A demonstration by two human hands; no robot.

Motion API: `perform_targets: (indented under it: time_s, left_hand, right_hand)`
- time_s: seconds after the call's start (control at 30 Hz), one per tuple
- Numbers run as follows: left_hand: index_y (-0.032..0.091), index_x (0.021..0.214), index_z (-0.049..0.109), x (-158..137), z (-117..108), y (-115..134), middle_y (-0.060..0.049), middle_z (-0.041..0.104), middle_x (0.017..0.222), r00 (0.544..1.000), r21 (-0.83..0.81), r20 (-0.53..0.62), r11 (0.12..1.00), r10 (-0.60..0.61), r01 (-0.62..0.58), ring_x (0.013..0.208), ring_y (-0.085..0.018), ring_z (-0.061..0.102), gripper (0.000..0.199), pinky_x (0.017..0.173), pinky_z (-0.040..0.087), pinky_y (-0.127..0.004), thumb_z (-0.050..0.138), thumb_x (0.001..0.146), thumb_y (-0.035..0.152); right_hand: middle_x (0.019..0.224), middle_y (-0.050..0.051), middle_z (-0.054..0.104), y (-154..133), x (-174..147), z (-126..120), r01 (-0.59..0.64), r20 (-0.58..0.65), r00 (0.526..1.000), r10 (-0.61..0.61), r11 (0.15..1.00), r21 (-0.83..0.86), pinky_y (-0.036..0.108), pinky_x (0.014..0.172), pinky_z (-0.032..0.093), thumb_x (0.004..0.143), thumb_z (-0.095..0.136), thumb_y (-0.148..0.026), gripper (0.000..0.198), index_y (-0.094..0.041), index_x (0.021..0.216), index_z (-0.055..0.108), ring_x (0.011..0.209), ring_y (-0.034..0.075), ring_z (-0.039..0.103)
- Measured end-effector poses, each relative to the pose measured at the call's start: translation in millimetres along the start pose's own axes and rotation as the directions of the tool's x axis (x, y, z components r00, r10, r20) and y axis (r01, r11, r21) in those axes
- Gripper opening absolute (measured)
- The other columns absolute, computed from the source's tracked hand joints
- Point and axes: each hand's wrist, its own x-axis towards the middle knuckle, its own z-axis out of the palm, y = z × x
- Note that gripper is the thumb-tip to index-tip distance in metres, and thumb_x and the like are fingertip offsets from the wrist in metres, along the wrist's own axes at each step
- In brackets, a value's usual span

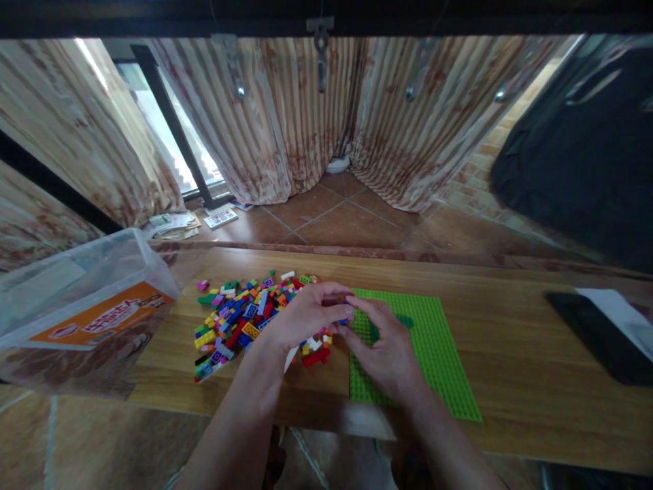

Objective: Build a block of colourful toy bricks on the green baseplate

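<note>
My left hand and my right hand meet over the left edge of a green studded baseplate. Between their fingertips is a small blue toy brick, mostly covered by the fingers. Both hands are closed in a pinch on it. Darker green pieces sit on the baseplate, partly hidden by my right hand. Left of the plate, partly under my left hand, spreads a pile of loose coloured toy bricks. A few red and white bricks lie between my wrists.
A clear plastic bin with an orange label stands at the left end of the wooden table. On the right lies a dark flat object with white paper on it. Striped curtains hang beyond the table.
</note>
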Motion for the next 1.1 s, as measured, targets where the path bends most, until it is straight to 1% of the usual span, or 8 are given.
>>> perform_targets:
  time_s: [0.13,0.33,0.43,0.57,0.7,0.83,0.97,1.1]
  left_hand:
    - [0.013,0.092,0.067,10.2,16.3,-7.4,0.001,0.063,0.072,0.999,-0.025,-0.028,0.999,0.034,-0.034,0.059,-0.007,0.055,0.026,0.055,0.044,-0.018,0.073,0.073,0.03]
    - [0.014,0.1,0.066,17.3,35.9,-11.1,-0.001,0.068,0.076,0.997,-0.007,-0.076,1.0,0.009,-0.01,0.068,-0.011,0.062,0.022,0.066,0.049,-0.022,0.064,0.081,0.025]
    - [0.014,0.1,0.065,19.2,34.8,-16.8,-0.003,0.069,0.08,0.994,0.109,-0.103,0.993,0.049,-0.037,0.071,-0.012,0.063,0.02,0.068,0.049,-0.023,0.061,0.082,0.022]
    - [0.014,0.1,0.066,20.2,29.9,-29.6,-0.002,0.067,0.074,0.985,0.366,-0.11,0.927,0.129,-0.081,0.066,-0.013,0.06,0.022,0.061,0.045,-0.023,0.06,0.082,0.025]
    - [0.012,0.101,0.068,17.2,32.0,-34.3,-0.002,0.067,0.07,0.983,0.54,-0.12,0.84,0.137,-0.051,0.063,-0.014,0.059,0.024,0.056,0.043,-0.023,0.057,0.083,0.024]
    - [0.012,0.099,0.069,11.0,40.0,-32.4,-0.003,0.07,0.072,0.988,0.605,-0.118,0.796,0.095,-0.005,0.066,-0.015,0.063,0.023,0.06,0.046,-0.023,0.057,0.08,0.017]
    - [0.012,0.089,0.069,3.5,48.2,-32.7,-0.003,0.071,0.073,0.992,0.657,-0.107,0.754,0.059,0.026,0.069,-0.016,0.065,0.017,0.063,0.047,-0.024,0.059,0.076,0.011]
    - [0.013,0.084,0.066,-0.3,54.6,-37.3,-0.002,0.069,0.069,0.993,0.664,-0.108,0.747,0.052,0.033,0.066,-0.015,0.064,0.013,0.06,0.044,-0.023,0.057,0.076,0.008]
  right_hand:
    - [0.109,0.007,0.071,4.9,0.1,-12.3,0.004,-0.017,1.0,-0.006,0.996,-0.086,0.042,0.09,0.051,0.085,0.067,-0.033,0.033,-0.024,0.117,0.065,0.102,0.024,0.064]
    - [0.101,0.007,0.069,20.9,-3.5,-44.0,-0.112,-0.105,0.99,0.096,0.982,-0.15,0.038,0.083,0.052,0.084,0.067,-0.037,0.03,-0.023,0.111,0.068,0.092,0.022,0.063]
    - [0.097,0.006,0.066,35.1,-10.1,-62.8,-0.206,-0.122,0.975,0.187,0.964,-0.167,0.034,0.072,0.052,0.083,0.068,-0.04,0.032,-0.023,0.11,0.069,0.078,0.018,0.06]
    - [0.091,0.005,0.064,48.0,-22.2,-77.8,-0.27,-0.044,0.963,0.267,0.954,-0.133,0.032,0.066,0.051,0.083,0.068,-0.041,0.033,-0.021,0.108,0.069,0.07,0.016,0.059]
    - [0.088,0.004,0.067,42.7,-33.3,-72.9,-0.284,0.116,0.948,0.295,0.953,-0.105,0.03,0.064,0.05,0.084,0.067,-0.035,0.026,-0.022,0.105,0.07,0.07,0.016,0.061]
    - [0.102,0.005,0.071,33.4,-42.0,-58.1,-0.217,0.264,0.934,0.241,0.969,-0.118,0.034,0.08,0.052,0.084,0.065,-0.026,0.025,-0.024,0.109,0.069,0.088,0.019,0.066]
    - [0.109,0.006,0.07,35.2,-45.8,-50.0,-0.125,0.269,0.947,0.178,0.971,-0.203,0.038,0.091,0.05,0.083,0.066,-0.021,0.026,-0.023,0.108,0.068,0.103,0.022,0.064]
    - [0.107,0.007,0.069,39.6,-44.6,-50.7,-0.115,0.247,0.951,0.189,0.951,-0.286,0.039,0.091,0.05,0.077,0.071,-0.019,0.031,-0.022,0.108,0.068,0.102,0.023,0.063]
